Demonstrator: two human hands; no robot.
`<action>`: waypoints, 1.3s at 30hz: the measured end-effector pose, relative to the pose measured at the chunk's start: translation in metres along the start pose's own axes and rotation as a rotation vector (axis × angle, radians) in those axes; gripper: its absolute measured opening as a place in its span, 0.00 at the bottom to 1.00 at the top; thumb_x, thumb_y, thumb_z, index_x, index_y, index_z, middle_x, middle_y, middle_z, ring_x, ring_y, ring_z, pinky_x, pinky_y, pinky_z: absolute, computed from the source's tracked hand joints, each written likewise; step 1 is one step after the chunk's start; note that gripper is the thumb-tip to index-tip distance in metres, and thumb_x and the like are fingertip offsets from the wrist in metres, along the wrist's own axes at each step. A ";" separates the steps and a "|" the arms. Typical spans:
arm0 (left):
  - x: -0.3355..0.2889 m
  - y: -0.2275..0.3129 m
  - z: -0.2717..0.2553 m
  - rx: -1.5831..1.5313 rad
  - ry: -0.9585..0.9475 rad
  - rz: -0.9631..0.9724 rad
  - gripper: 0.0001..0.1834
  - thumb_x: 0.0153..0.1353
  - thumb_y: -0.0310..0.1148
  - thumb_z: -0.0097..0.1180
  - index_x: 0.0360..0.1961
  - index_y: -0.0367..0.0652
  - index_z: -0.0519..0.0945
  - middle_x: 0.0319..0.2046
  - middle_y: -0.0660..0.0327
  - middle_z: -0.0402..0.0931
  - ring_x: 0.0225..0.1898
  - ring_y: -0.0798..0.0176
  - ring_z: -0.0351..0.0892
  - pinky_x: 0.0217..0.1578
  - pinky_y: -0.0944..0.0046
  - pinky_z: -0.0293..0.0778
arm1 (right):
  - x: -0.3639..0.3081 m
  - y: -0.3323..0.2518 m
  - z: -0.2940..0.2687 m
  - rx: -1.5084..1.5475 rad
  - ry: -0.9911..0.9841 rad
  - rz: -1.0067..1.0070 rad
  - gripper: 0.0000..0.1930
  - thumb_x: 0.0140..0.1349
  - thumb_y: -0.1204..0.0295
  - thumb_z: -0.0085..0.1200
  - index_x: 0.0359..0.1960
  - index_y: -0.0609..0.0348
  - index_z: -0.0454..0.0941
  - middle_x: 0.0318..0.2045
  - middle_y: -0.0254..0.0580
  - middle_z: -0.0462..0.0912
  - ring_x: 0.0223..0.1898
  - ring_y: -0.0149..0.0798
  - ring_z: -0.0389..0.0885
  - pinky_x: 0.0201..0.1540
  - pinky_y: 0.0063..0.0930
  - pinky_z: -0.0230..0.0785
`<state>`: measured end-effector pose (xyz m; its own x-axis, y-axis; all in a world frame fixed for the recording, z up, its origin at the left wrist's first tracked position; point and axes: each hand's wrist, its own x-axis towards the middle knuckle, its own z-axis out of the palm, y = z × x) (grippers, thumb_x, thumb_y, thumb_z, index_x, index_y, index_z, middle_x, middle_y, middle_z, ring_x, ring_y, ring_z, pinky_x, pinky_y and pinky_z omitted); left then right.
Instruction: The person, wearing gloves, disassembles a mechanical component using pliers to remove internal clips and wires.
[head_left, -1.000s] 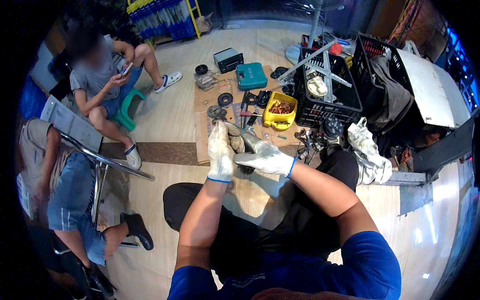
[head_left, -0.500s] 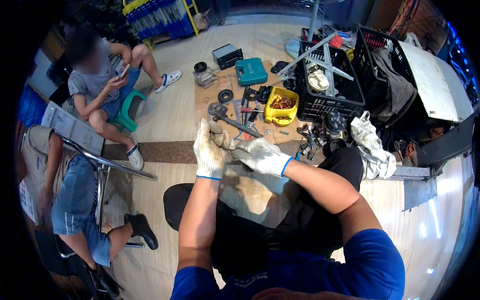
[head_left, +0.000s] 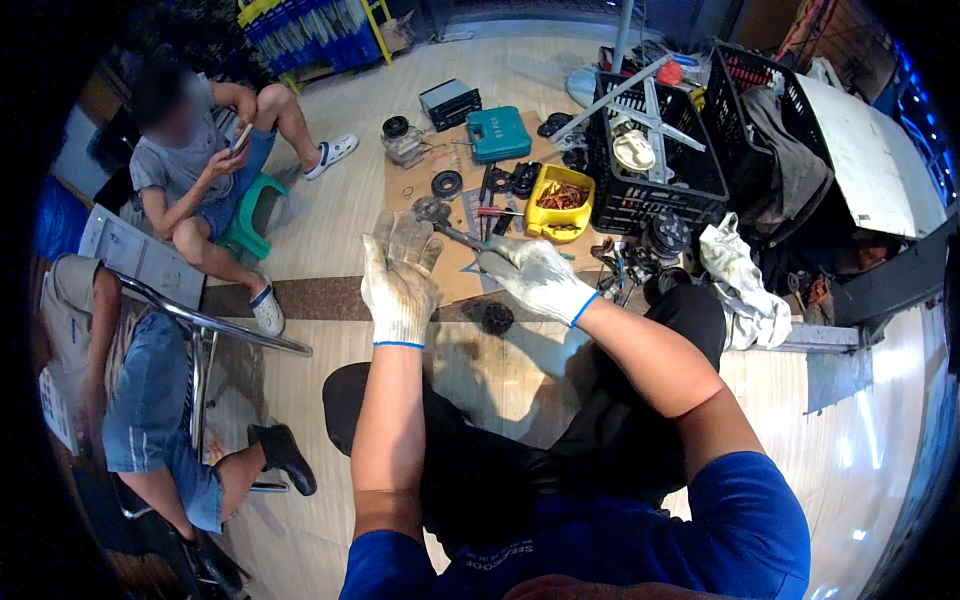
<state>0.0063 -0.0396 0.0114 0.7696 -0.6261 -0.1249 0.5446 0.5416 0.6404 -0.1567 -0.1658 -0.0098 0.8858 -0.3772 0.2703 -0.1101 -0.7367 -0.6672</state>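
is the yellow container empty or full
Not empty: the yellow container holds copper-coloured pieces, visible through its opening; how deep, I cannot tell.

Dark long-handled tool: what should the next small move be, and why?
Probably close the right hand around the handle of the dark long-handled tool: its fingers overlap the near end, though contact is unclear, while the left hand lies open, palm showing.

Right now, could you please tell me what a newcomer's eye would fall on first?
Probably the left hand and right hand, in blue-edged white knitted gloves, held apart near the centre. Beyond them, a yellow plastic container of copper-coloured pieces and a teal hard case stand out on the brown cardboard. A slatted black plastic crate stands further right.
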 end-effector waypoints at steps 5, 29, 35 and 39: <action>-0.002 -0.004 -0.007 0.075 -0.064 -0.054 0.29 0.74 0.50 0.42 0.64 0.38 0.67 0.58 0.47 0.70 0.59 0.44 0.71 0.57 0.46 0.69 | -0.004 -0.024 -0.004 0.013 -0.034 0.081 0.16 0.68 0.58 0.47 0.42 0.59 0.79 0.38 0.57 0.82 0.42 0.61 0.81 0.42 0.49 0.74; -0.002 -0.008 -0.010 0.133 -0.069 -0.014 0.12 0.73 0.36 0.49 0.47 0.38 0.76 0.39 0.53 0.80 0.41 0.53 0.82 0.40 0.52 0.80 | -0.011 -0.023 0.001 -0.154 -0.137 -0.219 0.09 0.66 0.66 0.46 0.37 0.56 0.76 0.33 0.52 0.79 0.36 0.55 0.81 0.36 0.47 0.74; -0.009 -0.006 -0.003 -0.013 -0.015 -0.149 0.11 0.73 0.38 0.49 0.44 0.42 0.76 0.39 0.55 0.80 0.42 0.49 0.82 0.41 0.50 0.81 | -0.009 -0.019 0.007 -0.077 -0.111 -0.046 0.11 0.66 0.64 0.47 0.37 0.58 0.77 0.31 0.56 0.80 0.36 0.59 0.81 0.36 0.49 0.73; -0.009 -0.006 -0.007 -0.030 -0.045 -0.174 0.11 0.74 0.39 0.46 0.44 0.44 0.76 0.40 0.55 0.81 0.44 0.49 0.82 0.43 0.48 0.81 | -0.007 -0.015 0.012 -0.061 -0.109 0.004 0.14 0.67 0.60 0.48 0.35 0.59 0.78 0.30 0.59 0.81 0.36 0.61 0.81 0.37 0.50 0.73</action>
<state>-0.0011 -0.0334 0.0034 0.6478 -0.7358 -0.1976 0.6784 0.4391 0.5890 -0.1562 -0.1457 -0.0099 0.9288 -0.3192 0.1883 -0.1379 -0.7694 -0.6237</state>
